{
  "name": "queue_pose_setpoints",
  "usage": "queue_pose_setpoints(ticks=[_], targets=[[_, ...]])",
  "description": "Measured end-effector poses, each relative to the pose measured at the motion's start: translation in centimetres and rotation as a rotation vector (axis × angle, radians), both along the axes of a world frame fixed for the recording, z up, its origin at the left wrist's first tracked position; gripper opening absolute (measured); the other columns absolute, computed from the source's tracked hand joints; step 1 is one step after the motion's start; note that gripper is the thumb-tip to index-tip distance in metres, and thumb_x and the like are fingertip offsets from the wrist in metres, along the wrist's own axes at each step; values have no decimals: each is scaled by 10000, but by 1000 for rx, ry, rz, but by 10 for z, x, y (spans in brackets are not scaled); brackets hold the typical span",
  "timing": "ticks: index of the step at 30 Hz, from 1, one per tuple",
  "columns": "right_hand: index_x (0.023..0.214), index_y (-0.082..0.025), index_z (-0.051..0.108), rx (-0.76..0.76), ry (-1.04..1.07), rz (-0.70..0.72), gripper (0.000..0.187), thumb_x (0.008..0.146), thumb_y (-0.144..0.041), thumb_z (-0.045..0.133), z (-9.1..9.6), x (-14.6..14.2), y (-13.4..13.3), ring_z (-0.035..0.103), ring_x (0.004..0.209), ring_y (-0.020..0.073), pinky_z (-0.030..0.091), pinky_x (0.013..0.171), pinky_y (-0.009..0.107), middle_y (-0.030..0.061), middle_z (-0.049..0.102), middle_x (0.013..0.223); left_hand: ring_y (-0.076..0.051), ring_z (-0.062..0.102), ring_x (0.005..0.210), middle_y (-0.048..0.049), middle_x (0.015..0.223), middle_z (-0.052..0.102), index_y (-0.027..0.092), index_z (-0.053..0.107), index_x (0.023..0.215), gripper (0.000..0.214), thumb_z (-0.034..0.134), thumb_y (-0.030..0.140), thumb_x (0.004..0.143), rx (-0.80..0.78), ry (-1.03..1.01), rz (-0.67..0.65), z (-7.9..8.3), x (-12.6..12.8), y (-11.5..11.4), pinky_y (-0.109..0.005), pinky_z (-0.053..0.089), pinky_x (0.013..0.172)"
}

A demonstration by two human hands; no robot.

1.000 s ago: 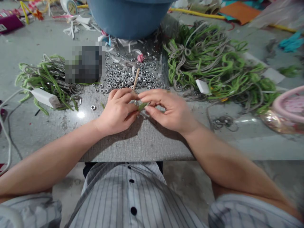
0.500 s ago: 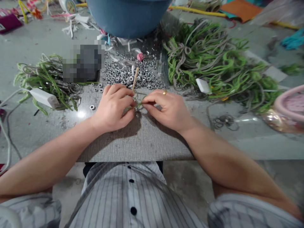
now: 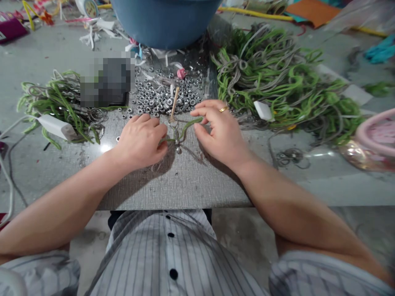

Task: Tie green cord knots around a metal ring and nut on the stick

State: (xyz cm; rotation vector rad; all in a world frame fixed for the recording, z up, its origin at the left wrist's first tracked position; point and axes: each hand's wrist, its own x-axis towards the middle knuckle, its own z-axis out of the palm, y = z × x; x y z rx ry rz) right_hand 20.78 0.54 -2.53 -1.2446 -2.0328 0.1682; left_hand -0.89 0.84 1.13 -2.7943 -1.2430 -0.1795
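Note:
A green cord (image 3: 187, 126) and a thin grey cord (image 3: 194, 155) cross at a small metal piece (image 3: 178, 149) on the table, in front of an upright wooden stick (image 3: 175, 102). My left hand (image 3: 142, 139) is closed on the left end of the green cord, its fingertips partly hidden. To the right, my right hand (image 3: 217, 131), with a ring on one finger, has its thumb and fingers apart around the cord's right end. That end appears loose between them.
Many small metal rings (image 3: 151, 96) lie beyond my hands, before a blue tub (image 3: 166, 24). Bundles of green and grey cords lie at right (image 3: 277, 82) and left (image 3: 52, 94). A white adapter (image 3: 58, 126) and its cable are at left, a pink-rimmed object (image 3: 378, 133) at far right.
My hands have drawn apart, left hand leftward and right hand to the right. The right fingers have opened from their pinch on the green cord, and the metal piece between the hands now shows.

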Motion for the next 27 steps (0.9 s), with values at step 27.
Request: queue_pose_setpoints(ticks=[27], targets=[[834, -208, 673, 15, 34, 259, 164, 901, -296, 552, 9, -6, -6, 634, 801, 178, 497, 724, 328, 47, 692, 865, -68, 481, 405, 36, 529, 545, 178, 506, 731, 157, 504, 177, 888, -1038, -691, 427, 17, 7, 5, -200, 376, 440]])
